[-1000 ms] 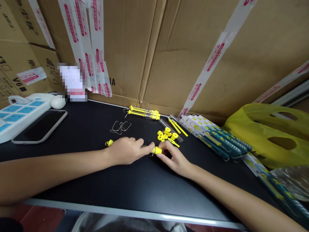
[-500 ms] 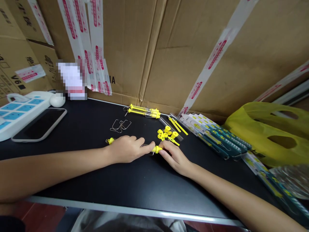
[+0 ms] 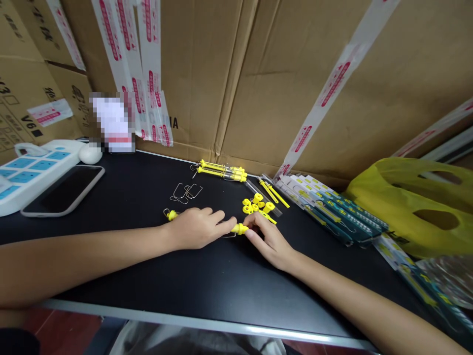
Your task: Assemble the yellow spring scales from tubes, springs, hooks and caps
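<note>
My left hand (image 3: 197, 228) is closed over the middle of a slim clear tube with yellow end caps (image 3: 241, 229), held low over the black table. At its left end a yellow cap and a small wire ring stick out past my hand; a bent wire shows below the right end. The thumb and fingers of my right hand (image 3: 268, 241) pinch the tip of the right yellow cap. My left palm hides most of the tube. Just beyond my right hand lies a heap of small yellow plastic caps (image 3: 257, 198).
Bent wire hooks (image 3: 185, 192) lie beyond my left hand. Several similar yellow-capped tubes (image 3: 221, 170) rest by the cardboard, beside yellow strips (image 3: 273, 191). Printed packs (image 3: 332, 207) and a yellow bag (image 3: 410, 197) stand right; a phone (image 3: 64, 191) and power strip (image 3: 44, 160) left.
The view has shifted slightly. Both hands keep their hold on the tube, with only a slight change of the right fingers at the yellow cap.
</note>
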A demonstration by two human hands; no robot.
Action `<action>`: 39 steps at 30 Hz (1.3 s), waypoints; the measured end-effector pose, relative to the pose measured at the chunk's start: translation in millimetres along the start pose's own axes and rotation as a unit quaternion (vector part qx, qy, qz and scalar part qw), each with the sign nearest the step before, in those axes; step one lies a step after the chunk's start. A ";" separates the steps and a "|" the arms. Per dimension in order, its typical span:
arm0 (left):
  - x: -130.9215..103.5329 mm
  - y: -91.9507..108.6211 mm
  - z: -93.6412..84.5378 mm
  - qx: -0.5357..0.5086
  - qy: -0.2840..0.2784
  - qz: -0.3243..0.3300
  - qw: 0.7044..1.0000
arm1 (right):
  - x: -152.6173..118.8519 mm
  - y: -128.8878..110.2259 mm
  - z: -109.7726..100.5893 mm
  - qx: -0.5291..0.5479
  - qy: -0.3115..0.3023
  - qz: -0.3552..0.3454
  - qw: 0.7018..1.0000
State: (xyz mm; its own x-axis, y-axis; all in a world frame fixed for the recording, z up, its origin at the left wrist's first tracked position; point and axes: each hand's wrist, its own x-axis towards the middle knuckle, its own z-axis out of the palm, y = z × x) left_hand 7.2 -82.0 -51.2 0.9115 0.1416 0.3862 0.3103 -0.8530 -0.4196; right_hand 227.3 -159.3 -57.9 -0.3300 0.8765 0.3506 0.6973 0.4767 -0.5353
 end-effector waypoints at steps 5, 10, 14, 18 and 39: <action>-0.3 0.4 0.4 0.003 0.002 0.000 1.000 | 2.2 -0.9 -2.0 -0.044 -0.029 -0.015 0.998; -0.1 0.7 1.0 -0.012 -0.015 -0.009 1.000 | 2.2 2.3 -1.7 -0.002 -0.021 -0.018 1.000; 0.6 0.1 1.9 -0.033 -0.040 -0.007 0.999 | -0.7 7.2 4.1 0.019 -0.011 -0.036 0.999; 1.3 -0.2 1.7 -0.045 -0.052 -0.004 0.998 | -2.0 5.1 4.8 -0.026 -0.011 -0.058 0.998; 2.4 -1.2 0.4 -0.069 -0.052 -0.024 0.996 | 16.7 41.9 -65.3 -0.430 -0.049 0.221 0.874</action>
State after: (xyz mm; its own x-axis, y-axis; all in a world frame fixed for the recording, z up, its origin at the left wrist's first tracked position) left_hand 9.1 -80.4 -50.1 0.9218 0.2289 0.3128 0.3207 -0.9037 -0.2837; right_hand 292.6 -129.1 -24.4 0.0690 0.9838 0.1653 0.9770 -0.1002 0.1884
